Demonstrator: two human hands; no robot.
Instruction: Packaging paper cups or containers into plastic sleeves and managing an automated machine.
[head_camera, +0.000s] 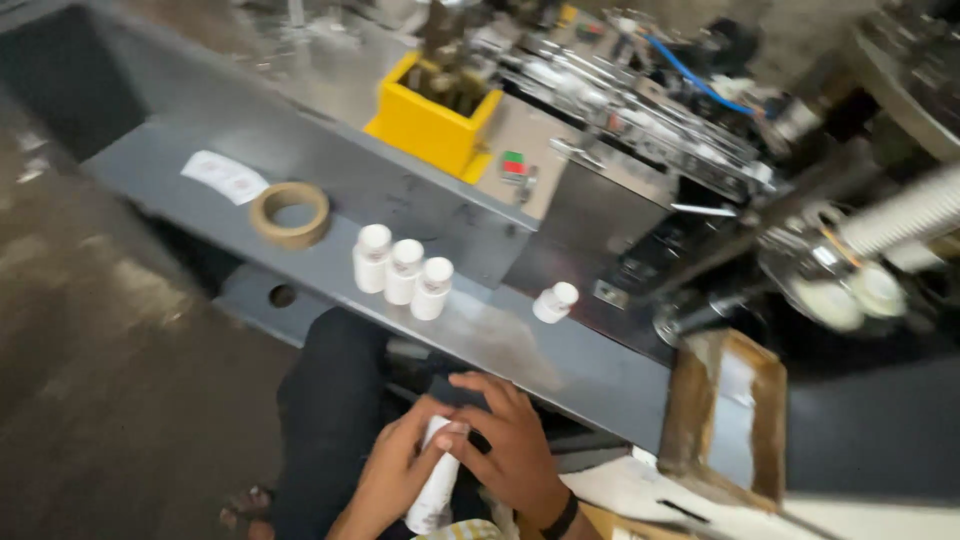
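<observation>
White tube-like stack (436, 485) sits low in lap, gripped by both hands. Left hand (393, 478) wraps its side, fingers curled around it. Right hand (507, 443) pinches upper end, fingers pressed on dark top part; black band at wrist. On grey ledge (520, 350) above: three white bottles (403, 272) in touching row, fourth bottle (555, 301) apart to right, tape roll (290, 214) left, paper label (224, 176) beyond. Yellow box (433, 125) behind.

A grey metal bench (330, 190) runs slantwise over a stained concrete floor (90, 360); blurred machinery (640, 110) crowds behind it; light is dim.
</observation>
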